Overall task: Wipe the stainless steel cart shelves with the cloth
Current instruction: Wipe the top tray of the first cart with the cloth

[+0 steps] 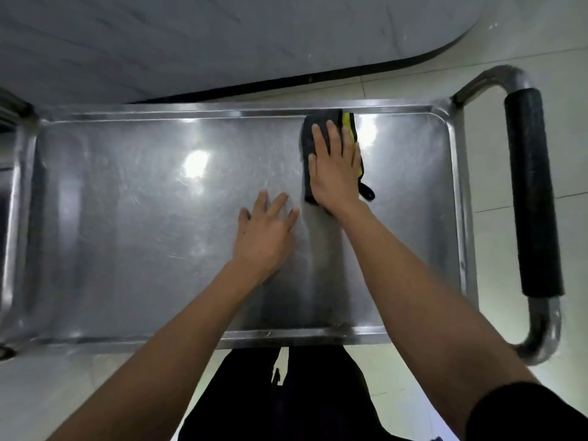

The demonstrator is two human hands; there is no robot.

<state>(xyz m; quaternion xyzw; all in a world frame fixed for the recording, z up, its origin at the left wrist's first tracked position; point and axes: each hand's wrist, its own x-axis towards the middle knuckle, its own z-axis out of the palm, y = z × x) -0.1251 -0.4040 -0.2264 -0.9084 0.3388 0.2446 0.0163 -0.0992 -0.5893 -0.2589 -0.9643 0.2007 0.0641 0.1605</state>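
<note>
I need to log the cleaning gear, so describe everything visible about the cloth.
The cloth is dark grey with a yellow-green edge and a small dark loop at its near corner. It looks soft and folded, lying flat on the top shelf against the far rim, near the handle end. The right hand presses on it with straight fingers.

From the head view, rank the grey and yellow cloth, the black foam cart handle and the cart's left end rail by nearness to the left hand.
1. Grey and yellow cloth, just right, under right hand.
2. Black foam cart handle, far right.
3. Left end rail, far left; close to the handle's rank.
</note>
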